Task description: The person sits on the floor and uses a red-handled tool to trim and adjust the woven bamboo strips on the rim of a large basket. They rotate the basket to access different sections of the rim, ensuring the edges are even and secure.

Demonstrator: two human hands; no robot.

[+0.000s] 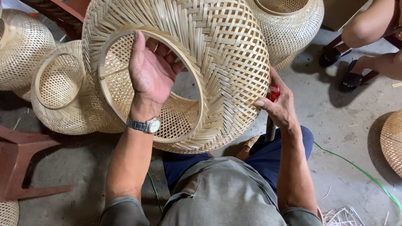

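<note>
A big woven bamboo basket (209,62), round and bellied, sits tilted in the person's lap at the centre of the scene, its ringed mouth turned toward the near left. To its left on the concrete floor (343,138) lies a second woven basket (63,96) on its side, mouth open, and farther left another rounded one (19,46). At the far right, just behind the big one, stands a fourth basket (293,25) with its rim up. A fifth (393,138) shows at the right edge. A brown chair (21,167) stands at the near left.

The left hand (148,71) reaches up into the mouth of the big basket, fingers curled over the inner ring, gripping its rim; a metal wristwatch (144,124) sits on that wrist. The right hand (280,106) presses against the basket's right side, thumb on the weave, its grip closed around a red-handled tool (274,93) whose dark lower part points down.

Another person's legs in dark sandals (349,79) show at the far right. A thin green strip (360,171) trails over the floor on the right
</note>
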